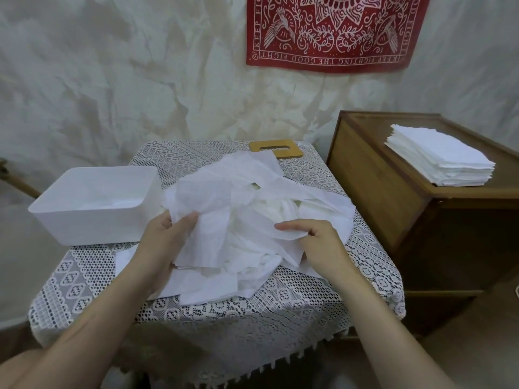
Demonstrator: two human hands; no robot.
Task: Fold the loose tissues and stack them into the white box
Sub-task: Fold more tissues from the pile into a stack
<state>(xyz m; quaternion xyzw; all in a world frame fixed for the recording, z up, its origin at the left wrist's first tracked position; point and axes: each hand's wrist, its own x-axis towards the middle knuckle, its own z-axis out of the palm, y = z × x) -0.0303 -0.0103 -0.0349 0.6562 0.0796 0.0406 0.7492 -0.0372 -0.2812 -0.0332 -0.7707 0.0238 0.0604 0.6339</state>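
Note:
A heap of loose white tissues covers the middle of the small table. My left hand grips the left edge of one sheet, thumb on top. On the pile's right side, my right hand pinches another tissue edge between thumb and fingers. The white box stands open and empty at the table's left edge, just left of my left hand. A neat stack of folded tissues lies on the wooden cabinet to the right.
The table wears a white lace cloth. A wooden lid with a slot lies at the table's far edge, partly under tissues. The brown wooden cabinet stands close on the right. A wall with a red bandana is behind.

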